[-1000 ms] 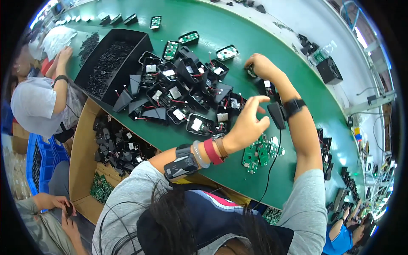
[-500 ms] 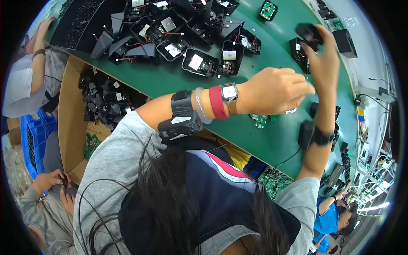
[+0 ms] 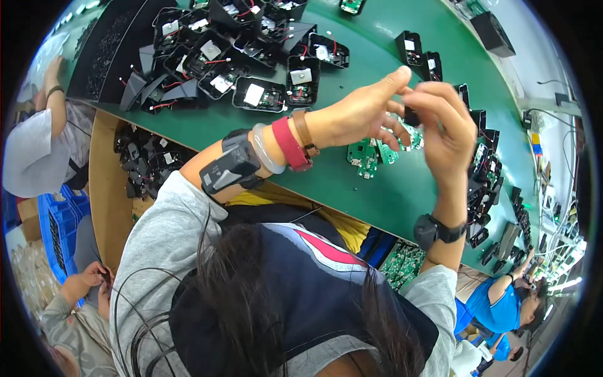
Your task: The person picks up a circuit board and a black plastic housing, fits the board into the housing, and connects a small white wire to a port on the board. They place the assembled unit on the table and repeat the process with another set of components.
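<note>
My left hand [image 3: 361, 113] is raised over the green bench, thumb stretched up and fingers spread and bent. Facing it, my right hand [image 3: 446, 129] has its fingers curled inward. A small black part [image 3: 411, 117] shows at the right fingers, close to the left fingertips; its kind is mostly hidden. Below the hands lie several loose green circuit boards [image 3: 364, 157]. Beyond them stand two black speaker-like housings, one open with a white label inside [image 3: 409, 47] and a narrower one beside it [image 3: 432, 65].
A crowd of open black housings with red wires [image 3: 210, 53] fills the bench's far left. More black parts [image 3: 487, 169] line the right side. A cardboard box [image 3: 107, 182] with black pieces stands at the left. Other people sit at left and lower right.
My right hand has come back from the far right housings toward my left hand. My left hand has turned and opened its thumb upward. The whole view has shifted slightly.
</note>
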The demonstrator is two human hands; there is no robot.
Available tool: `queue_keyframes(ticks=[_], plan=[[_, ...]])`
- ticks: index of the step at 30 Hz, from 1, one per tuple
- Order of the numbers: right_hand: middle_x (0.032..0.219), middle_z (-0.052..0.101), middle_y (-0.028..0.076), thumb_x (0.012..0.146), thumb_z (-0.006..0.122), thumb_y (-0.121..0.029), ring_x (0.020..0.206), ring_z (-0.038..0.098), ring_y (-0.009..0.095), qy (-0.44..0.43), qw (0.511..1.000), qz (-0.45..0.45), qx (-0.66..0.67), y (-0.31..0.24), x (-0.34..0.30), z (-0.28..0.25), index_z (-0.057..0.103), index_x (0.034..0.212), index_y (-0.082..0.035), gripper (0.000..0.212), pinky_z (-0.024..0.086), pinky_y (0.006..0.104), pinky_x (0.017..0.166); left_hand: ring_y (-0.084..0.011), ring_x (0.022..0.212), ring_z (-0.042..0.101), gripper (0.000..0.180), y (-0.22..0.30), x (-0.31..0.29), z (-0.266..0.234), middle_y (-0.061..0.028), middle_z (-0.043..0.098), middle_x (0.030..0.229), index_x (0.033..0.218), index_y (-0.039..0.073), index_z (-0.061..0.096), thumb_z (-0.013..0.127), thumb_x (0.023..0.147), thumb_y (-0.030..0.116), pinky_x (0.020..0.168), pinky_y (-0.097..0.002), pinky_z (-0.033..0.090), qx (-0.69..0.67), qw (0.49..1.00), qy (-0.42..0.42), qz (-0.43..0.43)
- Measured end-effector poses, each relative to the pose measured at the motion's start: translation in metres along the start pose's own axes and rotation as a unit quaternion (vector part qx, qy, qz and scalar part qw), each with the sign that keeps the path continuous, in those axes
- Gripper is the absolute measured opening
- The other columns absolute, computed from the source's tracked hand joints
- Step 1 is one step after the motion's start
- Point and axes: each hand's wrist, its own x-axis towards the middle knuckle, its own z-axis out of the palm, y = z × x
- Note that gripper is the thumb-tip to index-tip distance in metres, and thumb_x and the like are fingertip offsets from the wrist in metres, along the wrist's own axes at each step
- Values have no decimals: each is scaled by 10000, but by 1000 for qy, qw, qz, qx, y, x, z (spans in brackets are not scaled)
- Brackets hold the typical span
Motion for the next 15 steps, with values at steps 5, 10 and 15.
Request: queue_keyframes(ticks=[5, 10, 15], plan=[[877, 618, 77, 779, 573, 137, 769, 608, 144, 68, 967, 27, 245, 10, -8, 19, 644, 937, 22, 208, 500, 243, 661, -189, 882, 609, 438, 3, 5, 4, -67, 565, 1049, 1118, 95, 531, 413, 953, 484, 678, -326, 538, -96, 990, 93, 49], [953, 642, 82, 859, 598, -27, 845, 618, 115, 125, 932, 201, 275, 36, 4, 8, 591, 1111, 16, 256, 499, 221, 721, -173, 803, 629, 353, 12, -1, 4, -61, 613, 925, 1085, 65, 537, 474, 953, 385, 654, -291, 539, -10, 999, -5, -44], [1100, 624, 83, 869, 607, -82, 995, 585, 140, 108, 946, 271, 142, 35, -37, -7, 580, 1178, -16, 317, 475, 251, 788, -160, 759, 622, 254, 11, -3, -2, -75, 627, 924, 1036, 31, 569, 565, 910, 252, 630, -275, 528, -12, 997, 73, -24]])
